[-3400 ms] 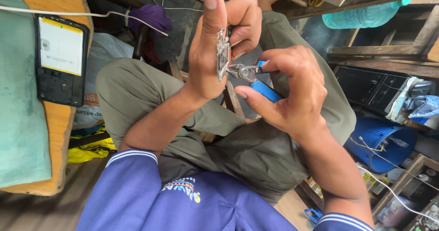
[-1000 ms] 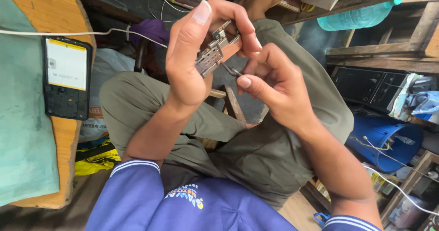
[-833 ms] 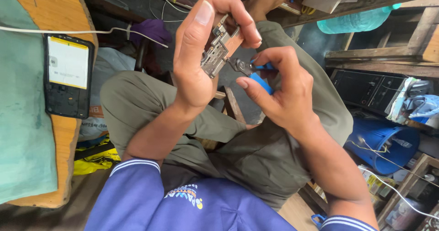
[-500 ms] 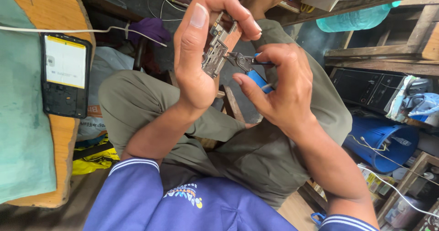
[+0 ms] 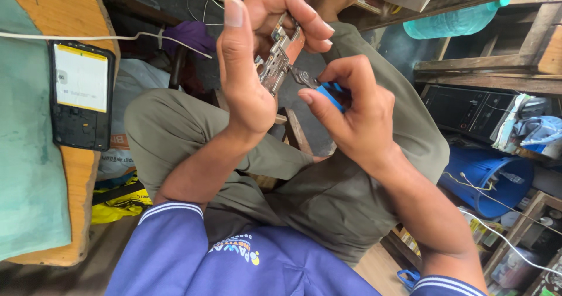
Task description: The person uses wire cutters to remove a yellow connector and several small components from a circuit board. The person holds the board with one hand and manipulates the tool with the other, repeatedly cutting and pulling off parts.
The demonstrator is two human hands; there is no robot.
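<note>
— What just changed?
— Your right hand [image 5: 351, 111] brought the blue-handled tool [image 5: 319, 88] back against the board [image 5: 278, 59], upper centre.
— And the left hand [image 5: 254, 67]?
— Pinching the board; the right pinches the tool.

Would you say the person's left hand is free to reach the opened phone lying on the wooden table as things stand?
Probably not yet. The left hand is closed around a small circuit board, which the right hand works with blue-handled pliers. Nothing blocks the path to the opened phone; the board would need setting down first.
</note>
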